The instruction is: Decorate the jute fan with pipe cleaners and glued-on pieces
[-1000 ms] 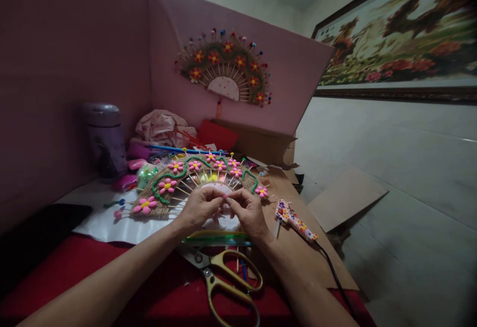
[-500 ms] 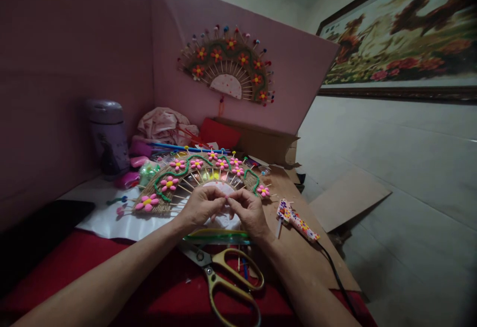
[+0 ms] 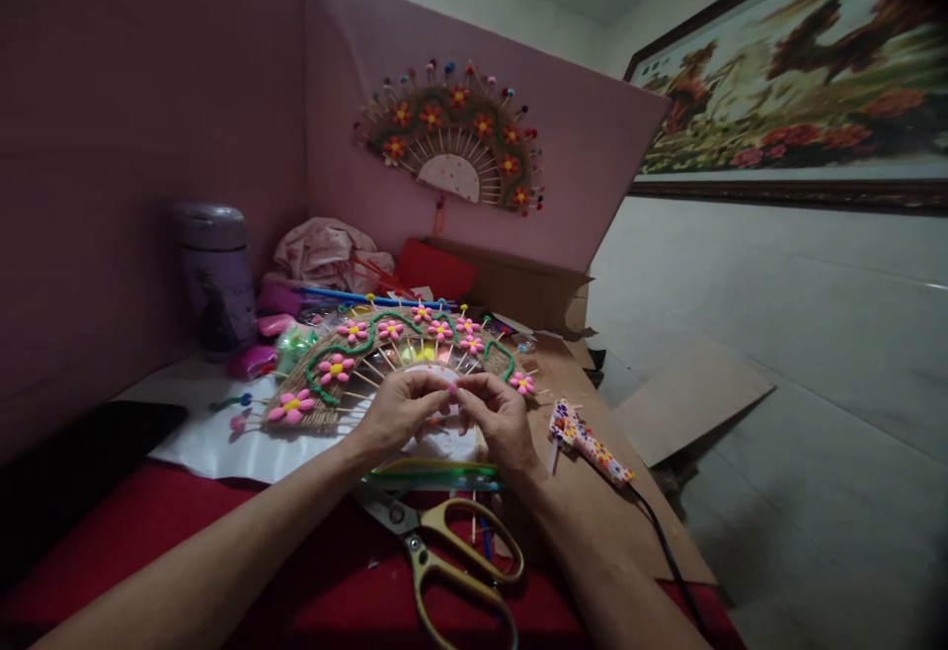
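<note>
A fan-shaped craft piece [image 3: 355, 359] of sticks, twine, green cord and pink flowers lies on white paper in front of me. My left hand [image 3: 400, 410] and my right hand [image 3: 500, 420] meet just above its white centre, fingertips pinched together on a tiny pink bit [image 3: 451, 390] between them. Both hands have curled fingers. What the pink bit is I cannot make out.
Gold-handled scissors [image 3: 451, 551] lie on the red cloth near my wrists, beside green strips [image 3: 434, 472]. A patterned glue gun [image 3: 589, 441] with a black cord rests at right. A purple flask [image 3: 216, 275], clutter and a cardboard box [image 3: 518, 284] stand behind. A finished fan [image 3: 455, 136] hangs on the pink board.
My hands stay pinched together at the fan's centre; only the fingers shift slightly. The view has wobbled a little.
</note>
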A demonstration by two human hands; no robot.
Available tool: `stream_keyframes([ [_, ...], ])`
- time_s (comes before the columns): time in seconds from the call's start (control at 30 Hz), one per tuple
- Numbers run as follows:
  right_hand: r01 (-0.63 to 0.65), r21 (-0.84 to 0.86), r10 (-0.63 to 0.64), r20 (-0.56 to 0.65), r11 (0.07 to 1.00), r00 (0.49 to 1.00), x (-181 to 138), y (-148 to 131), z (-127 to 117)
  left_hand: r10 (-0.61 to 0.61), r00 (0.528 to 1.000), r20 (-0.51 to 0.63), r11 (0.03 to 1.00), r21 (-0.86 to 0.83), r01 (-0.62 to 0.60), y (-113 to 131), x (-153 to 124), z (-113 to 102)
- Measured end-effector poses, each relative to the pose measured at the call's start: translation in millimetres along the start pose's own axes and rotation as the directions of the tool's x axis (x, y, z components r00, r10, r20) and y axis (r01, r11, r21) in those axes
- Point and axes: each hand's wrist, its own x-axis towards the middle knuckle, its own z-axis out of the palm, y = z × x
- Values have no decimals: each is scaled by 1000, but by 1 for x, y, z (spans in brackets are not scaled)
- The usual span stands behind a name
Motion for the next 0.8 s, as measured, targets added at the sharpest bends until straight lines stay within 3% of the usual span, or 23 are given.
stream_keyframes([
  [0.3, 9, -48, -8, 36, 999, 999, 1, 1, -3, -42, 999, 3, 998, 56, 42, 2, 1, -2],
  [0.63, 37, -140, -27, 76, 989, 997, -1, 2, -5, 90, 995, 46, 971, 220, -98, 6, -2, 0],
  [0.8, 53, -225, -42, 53, 973, 998, -5, 8, -3, 203, 978, 52, 880, 429, -205, 1, -3, -3],
])
